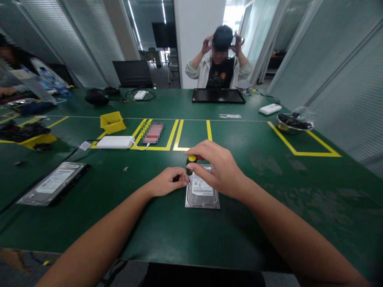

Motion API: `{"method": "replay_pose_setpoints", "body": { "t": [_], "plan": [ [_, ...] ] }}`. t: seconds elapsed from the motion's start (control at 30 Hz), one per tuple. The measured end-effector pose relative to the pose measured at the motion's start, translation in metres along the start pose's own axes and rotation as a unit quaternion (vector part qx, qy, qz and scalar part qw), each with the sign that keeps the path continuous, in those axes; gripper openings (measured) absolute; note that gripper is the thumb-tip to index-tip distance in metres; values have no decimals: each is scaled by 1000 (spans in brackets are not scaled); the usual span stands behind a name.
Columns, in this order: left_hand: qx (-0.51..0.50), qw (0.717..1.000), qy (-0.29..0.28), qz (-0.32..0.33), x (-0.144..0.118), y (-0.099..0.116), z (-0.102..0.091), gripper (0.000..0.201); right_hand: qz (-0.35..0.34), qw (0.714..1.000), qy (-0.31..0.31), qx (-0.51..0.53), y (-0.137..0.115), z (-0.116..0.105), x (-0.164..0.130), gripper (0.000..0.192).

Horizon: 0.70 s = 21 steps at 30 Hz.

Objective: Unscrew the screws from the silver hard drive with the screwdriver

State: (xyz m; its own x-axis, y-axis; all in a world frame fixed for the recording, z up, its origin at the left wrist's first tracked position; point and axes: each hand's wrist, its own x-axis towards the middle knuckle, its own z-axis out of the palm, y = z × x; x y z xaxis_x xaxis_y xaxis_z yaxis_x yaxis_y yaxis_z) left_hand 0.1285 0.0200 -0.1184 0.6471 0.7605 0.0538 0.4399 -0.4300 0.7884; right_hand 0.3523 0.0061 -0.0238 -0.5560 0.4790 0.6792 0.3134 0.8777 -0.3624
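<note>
A silver hard drive (203, 195) with a white label lies flat on the green table in front of me. My right hand (220, 169) is closed around the handle of a small screwdriver (192, 159), black with a yellow top. The screwdriver stands nearly upright over the drive's left edge, its tip too small to make out clearly. With curled fingers and thumb, my left hand (170, 181) grips that same left edge, close beside the screwdriver's shaft. Several tiny screws (125, 169) lie on the table to the left.
Another hard drive (56, 181) lies left, with a black cable across its corner. Beyond are a white power bank (116, 142) wired to a phone (153, 133), a yellow bin (113, 122) and a metal bowl (295, 122). Across the table, a person (221, 59) sits behind a black panel (218, 95).
</note>
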Motion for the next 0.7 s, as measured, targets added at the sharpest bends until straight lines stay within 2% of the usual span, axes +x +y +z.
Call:
{"method": "replay_pose_setpoints", "body": {
  "t": [0.17,0.4,0.6,0.7],
  "plan": [
    [-7,1000,-4,2,0,-1,0,16,12,1000,1,-11,2,1,-1,11],
    [-6,1000,-2,-2,-1,-3,0,17,-2,1000,17,-1,-3,2,-1,11],
    [5,1000,-6,-6,-1,-2,-1,17,17,1000,23,-7,-3,2,-1,10],
    [5,1000,-9,-6,0,-3,0,17,26,998,39,-30,0,6,-2,16]
  ]
}}
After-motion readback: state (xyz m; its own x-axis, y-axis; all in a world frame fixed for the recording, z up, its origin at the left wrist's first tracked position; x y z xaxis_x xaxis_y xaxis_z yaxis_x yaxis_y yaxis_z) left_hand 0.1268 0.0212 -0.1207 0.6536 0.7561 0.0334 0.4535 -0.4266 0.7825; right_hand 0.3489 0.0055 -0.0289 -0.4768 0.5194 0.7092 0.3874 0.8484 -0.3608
